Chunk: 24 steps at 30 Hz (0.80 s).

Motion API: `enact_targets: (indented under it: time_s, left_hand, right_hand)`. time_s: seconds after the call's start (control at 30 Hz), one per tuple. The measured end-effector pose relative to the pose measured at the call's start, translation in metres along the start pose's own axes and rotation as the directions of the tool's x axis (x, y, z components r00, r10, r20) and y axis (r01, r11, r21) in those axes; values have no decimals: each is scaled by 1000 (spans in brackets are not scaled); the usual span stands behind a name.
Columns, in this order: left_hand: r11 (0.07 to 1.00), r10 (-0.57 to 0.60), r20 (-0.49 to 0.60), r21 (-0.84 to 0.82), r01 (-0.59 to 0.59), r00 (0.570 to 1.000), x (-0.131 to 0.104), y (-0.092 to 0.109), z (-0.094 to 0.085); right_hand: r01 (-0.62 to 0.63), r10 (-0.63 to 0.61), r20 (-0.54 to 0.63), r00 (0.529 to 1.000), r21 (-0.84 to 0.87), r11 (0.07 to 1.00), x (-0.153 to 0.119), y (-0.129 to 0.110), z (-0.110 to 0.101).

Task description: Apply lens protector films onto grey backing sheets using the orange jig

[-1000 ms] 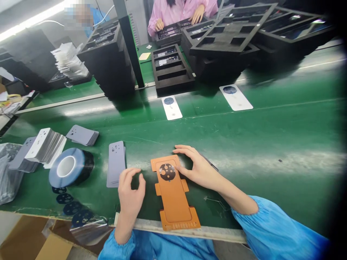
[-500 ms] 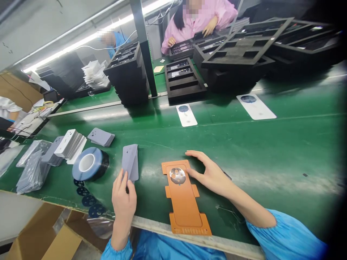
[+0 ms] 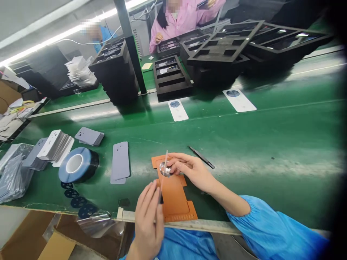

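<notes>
My left hand is closed on a thin phone back cover, held on edge so that only its narrow side shows. At the cover's upper end are the bent fingers of my right hand, which appear to grip it too. Beneath both hands lies an orange fixture plate with a shallow recess and side tabs. A shiny round metal disc with holes shows at its top, partly hidden by the cover and fingers. Grey phone back covers lie to the left. Black tweezers rest beyond my right hand.
A blue tape roll trails round dark stickers over the bench edge. Stacked white covers and bagged covers stand left. Two white covers with dark circles lie ahead. Black trays and a co-worker in pink are beyond.
My left hand has lifted a cover from the grey pile and carried it right, over the orange plate. My right hand's fingers have drawn in to its upper end. The view has shifted.
</notes>
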State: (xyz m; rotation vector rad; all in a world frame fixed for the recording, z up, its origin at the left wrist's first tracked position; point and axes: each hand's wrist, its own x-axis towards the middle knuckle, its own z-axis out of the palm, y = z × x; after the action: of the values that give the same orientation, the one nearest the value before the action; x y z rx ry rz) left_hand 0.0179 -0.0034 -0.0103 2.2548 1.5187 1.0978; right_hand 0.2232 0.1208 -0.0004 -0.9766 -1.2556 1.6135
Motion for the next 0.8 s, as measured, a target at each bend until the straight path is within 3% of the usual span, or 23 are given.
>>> enact_targets:
  time_s: [0.07,0.13,0.37,0.63,0.7,0.8]
  left_hand:
    - [990,117,57,68,-121,991,-1,8,11]
    - [978,149,117,129,-164,982,-1,11,18]
    - [945,101,321,264,-192,942,-4,7,25]
    - [929,86,366,306,-207,927,-11,2,22]
    - [920,89,412,314,-233,907,-13,0,24]
    - [903,93,457,335,-268,885,-16,-4,26]
  right_hand:
    - [-38,38,12,999,14,999,-2,-2,2]
    - [-77,77,8,997,-29,997,-4,-3,3]
    - [-21,24,28,999,-126,992,-7,1,-1]
    - [56,-35,106,994,-200,978,-8,1,-2]
    - [143,-115,101,988,-333,932,-8,2,-3]
    - [281,-272,114,956,-633,721,-6,6,-6]
